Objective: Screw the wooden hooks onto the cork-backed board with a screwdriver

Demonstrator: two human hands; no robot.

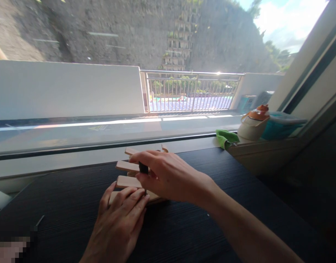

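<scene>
A small slatted wooden piece (128,181) lies on the dark table, its pale slats spaced apart. My left hand (121,215) holds its near slat, with the fingers bent over the wood and pressing on it. My right hand (170,175) is closed round the black handle of a screwdriver (143,168). The tool stands upright, its thin shaft running down to the near slat beside my left fingertips. My right hand and wrist hide the right part of the wooden piece.
The black wood-grain table (184,226) meets a window sill. A thin metal piece (40,220) lies at the left. On the sill to the right are a green cloth (226,138), a beige bottle with an orange top (252,126) and a teal box (283,126).
</scene>
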